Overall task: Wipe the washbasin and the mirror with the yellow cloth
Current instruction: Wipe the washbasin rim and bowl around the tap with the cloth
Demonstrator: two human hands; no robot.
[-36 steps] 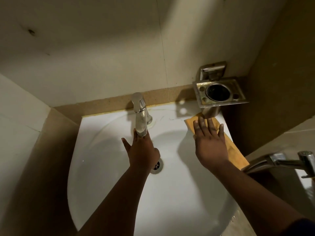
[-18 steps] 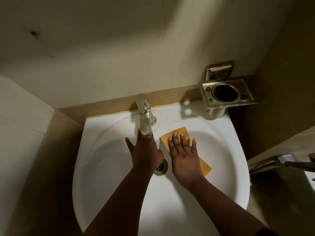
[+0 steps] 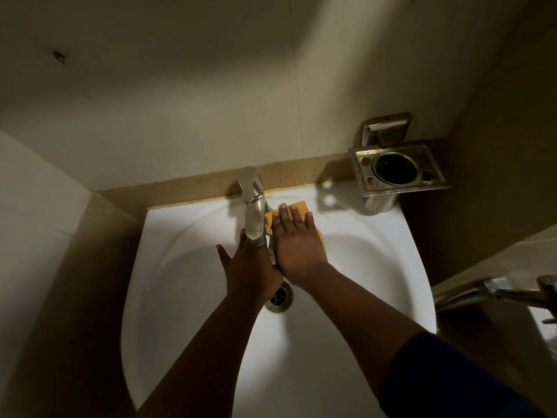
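- My right hand lies flat on the yellow cloth, fingers straight and spread, pressing it down on the far part of the washbasin, just right of the tap.
- The cloth shows only past my fingertips and along the two sides of my hand; its left edge touches the tap's spout, or comes very close to it.
- My left hand is under the tip of the spout, fingers straight and thumb held out to the left; it has hold of nothing that I can see.
- My two hands touch side by side over the bowl, just far of the metal drain.
- The basin is white, set against a tan strip at the foot of the pale wall.
- A metal holder with a round cup hole is fixed to the wall, above the basin's far right corner.
- A dark blue sleeve covers my right arm near the bottom right.
- At the right edge, beyond the basin, there is a second metal fitting.
- The mirror is not in view.
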